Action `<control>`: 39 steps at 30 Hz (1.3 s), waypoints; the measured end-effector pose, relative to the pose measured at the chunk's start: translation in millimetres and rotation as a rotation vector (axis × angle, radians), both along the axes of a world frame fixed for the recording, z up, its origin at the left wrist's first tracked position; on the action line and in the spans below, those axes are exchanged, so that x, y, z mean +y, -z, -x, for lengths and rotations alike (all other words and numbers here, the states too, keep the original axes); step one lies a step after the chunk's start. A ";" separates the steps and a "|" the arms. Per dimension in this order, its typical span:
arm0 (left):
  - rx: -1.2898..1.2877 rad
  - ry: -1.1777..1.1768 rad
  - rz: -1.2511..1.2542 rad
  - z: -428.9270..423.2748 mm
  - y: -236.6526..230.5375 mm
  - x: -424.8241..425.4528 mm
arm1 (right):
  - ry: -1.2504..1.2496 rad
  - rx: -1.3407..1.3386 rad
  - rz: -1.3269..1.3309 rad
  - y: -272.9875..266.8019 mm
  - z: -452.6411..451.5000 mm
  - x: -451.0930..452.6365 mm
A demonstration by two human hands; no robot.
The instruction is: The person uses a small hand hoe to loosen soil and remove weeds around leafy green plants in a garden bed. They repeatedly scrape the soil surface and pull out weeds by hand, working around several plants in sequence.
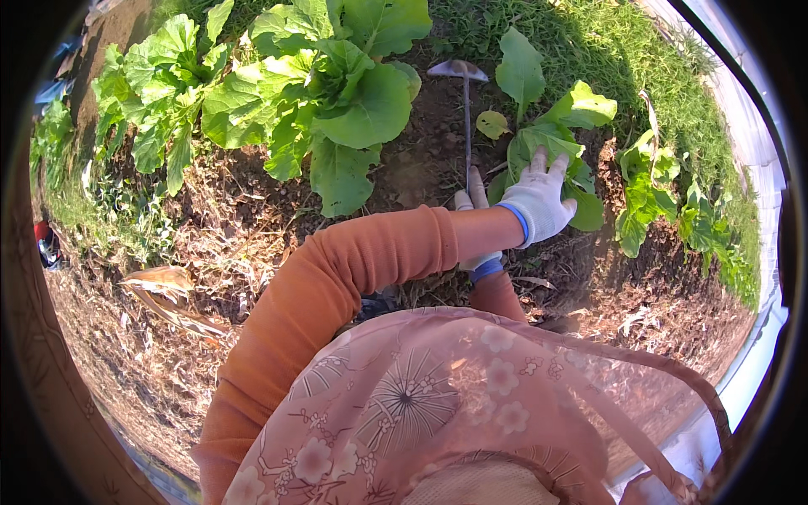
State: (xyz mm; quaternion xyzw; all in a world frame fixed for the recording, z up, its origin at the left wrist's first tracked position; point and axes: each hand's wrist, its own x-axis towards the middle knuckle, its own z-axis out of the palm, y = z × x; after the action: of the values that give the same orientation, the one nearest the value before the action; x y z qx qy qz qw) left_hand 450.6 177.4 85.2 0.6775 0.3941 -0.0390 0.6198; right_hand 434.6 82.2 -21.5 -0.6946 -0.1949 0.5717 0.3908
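Observation:
My left hand (541, 197), in a white knit glove with a blue cuff, lies with spread fingers on the broad leaves of a leafy green plant (536, 142). Its forearm crosses in front of my right hand (475, 196), which is also gloved and partly hidden. That hand is around the handle of a small hoe; only its fingers and cuff show. The hoe's thin metal shaft (467, 120) runs away from me to a curved blade (457, 69), which rests at the soil between two plants. A yellowed leaf (492, 124) lies beside the shaft.
Large leafy greens (347, 107) grow left of the hoe, with more plants (170, 88) beyond. Smaller greens (647, 189) stand on the right. Grass (631, 57) borders the bed at the back. Dry straw mulch (233, 246) and a dried husk (164, 290) cover the near ground.

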 end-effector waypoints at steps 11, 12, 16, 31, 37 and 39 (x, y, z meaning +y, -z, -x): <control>-0.049 -0.002 -0.073 3.2 6.6 -27.1 | 0.140 -0.281 -0.019 -33.0 28.0 -149.0; -0.065 0.006 -0.075 1.2 8.3 -29.2 | 0.119 -0.275 0.140 -32.5 28.6 -140.2; -0.055 -0.008 -0.096 -1.4 12.5 -32.8 | 0.076 -0.153 0.487 -85.2 20.8 -83.7; -0.094 0.016 -0.112 12.6 8.2 -26.3 | 0.010 -0.014 0.517 -78.6 36.4 -77.3; -0.119 -0.068 -0.143 15.0 15.7 -31.7 | 0.050 0.040 0.394 -74.2 40.7 -109.2; -0.084 -0.009 -0.136 17.1 12.0 -22.6 | -0.020 0.068 0.490 -72.7 34.9 -112.6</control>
State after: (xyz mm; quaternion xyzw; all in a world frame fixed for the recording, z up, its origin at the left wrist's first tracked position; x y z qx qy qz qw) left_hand 433.4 154.9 73.2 0.7173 0.3726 0.0195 0.5884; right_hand 399.8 -30.4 51.2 -0.7470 -0.0439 0.6288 0.2115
